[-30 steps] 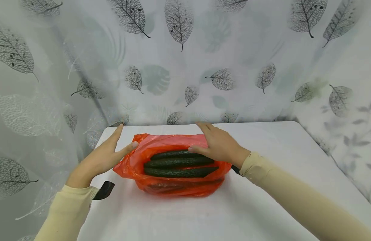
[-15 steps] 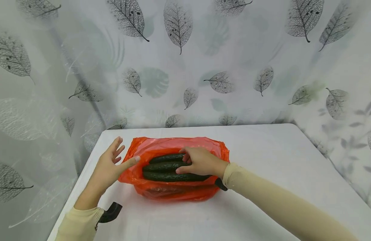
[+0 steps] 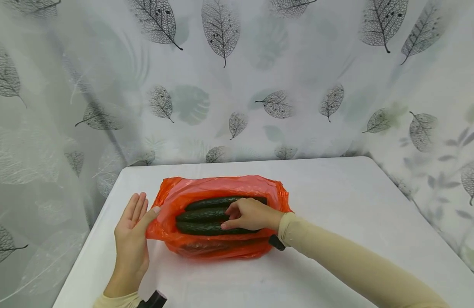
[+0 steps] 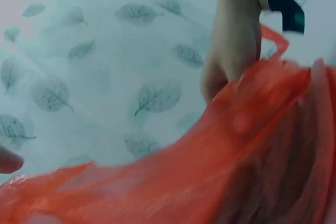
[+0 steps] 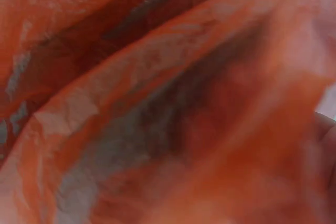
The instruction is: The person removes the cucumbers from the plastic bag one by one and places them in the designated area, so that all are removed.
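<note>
Head view: a red plastic bag [image 3: 225, 184], thin, shiny and crinkled, paler along its far edge where one layer lets the white through. Inside its mouth, three cucumbers [image 3: 202, 215] side by side: long, dark green, bumpy-skinned, lying lengthwise. Another elongated shape shows dimly through the bag's near wall. Beneath the bag, a smooth white tabletop [image 3: 344, 201]; beyond it, a pale curtain [image 3: 298, 72] printed with skeleton leaves. A cream sleeve [image 3: 337, 248] reaches in from the bag's right, a small black piece [image 3: 276, 242] at its cuff.

Left hand [image 3: 130, 239] at the bag's left end: palm turned up, fingers straight, thumb spread toward the red edge. Grips nothing; whether the thumb touches the bag, can't tell. Right hand [image 3: 254, 214] over the bag's mouth, on the cucumbers, fingers bent, thumb a little apart. Whether it has hold of one, can't tell.

Left wrist view: bag wall in soft folds, dark form behind the film. Right hand dips past the bag's upper edge, fingertips hidden. One fingertip [image 4: 9, 161] shows just above the bag's far left edge.

Right wrist view: blurred, wrinkled red film nearly throughout, darker shapes beneath. Grip hidden.
</note>
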Demonstrator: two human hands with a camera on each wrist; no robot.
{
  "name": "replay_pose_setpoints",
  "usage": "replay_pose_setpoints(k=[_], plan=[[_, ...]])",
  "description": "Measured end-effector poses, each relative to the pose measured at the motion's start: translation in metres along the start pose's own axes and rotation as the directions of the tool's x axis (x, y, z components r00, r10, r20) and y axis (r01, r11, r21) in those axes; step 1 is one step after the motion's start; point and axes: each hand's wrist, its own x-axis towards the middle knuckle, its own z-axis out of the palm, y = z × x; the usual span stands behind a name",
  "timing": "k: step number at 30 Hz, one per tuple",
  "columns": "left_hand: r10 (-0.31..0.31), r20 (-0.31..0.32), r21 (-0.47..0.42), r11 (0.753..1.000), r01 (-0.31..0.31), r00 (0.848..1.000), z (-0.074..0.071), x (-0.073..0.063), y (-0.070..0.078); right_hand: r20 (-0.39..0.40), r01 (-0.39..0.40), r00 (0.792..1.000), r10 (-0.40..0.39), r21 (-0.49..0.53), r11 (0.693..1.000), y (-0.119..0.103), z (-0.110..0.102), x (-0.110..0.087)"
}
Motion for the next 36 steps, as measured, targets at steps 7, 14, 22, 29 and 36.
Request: replay_pose_setpoints(k=[7,14,22,29,36], plan=[[0.053,-0.116,-0.135,0.989,-0.068,0.992,0.016,-0.017,-0.019,-0.023,0.015,1.0,-0.016,-0.04,0.999,0.004,0.006,0.003],[-0.005,-0.166,-0.102,0.995,-0.012,0.986,0.028,-0.02,-0.044,-0.038,0.013,0.999,-0.018,-0.125,0.992,0.004,0.017,0.007],[-0.04,-0.145,-0.101,0.995,0.026,0.989,0.033,-0.02,-0.06,-0.06,0.029,0.997,-0.042,-0.198,0.98,0.006,0.031,0.01],[-0.055,-0.133,-0.079,0.996,0.045,0.99,0.037,-0.022,-0.06,-0.064,0.055,0.995,-0.072,-0.235,0.97,0.009,0.037,0.011],[-0.094,-0.147,-0.039,0.995,0.089,0.985,0.038,-0.023,-0.061,-0.059,0.056,0.996,-0.069,-0.201,0.978,0.008,0.039,0.007]])
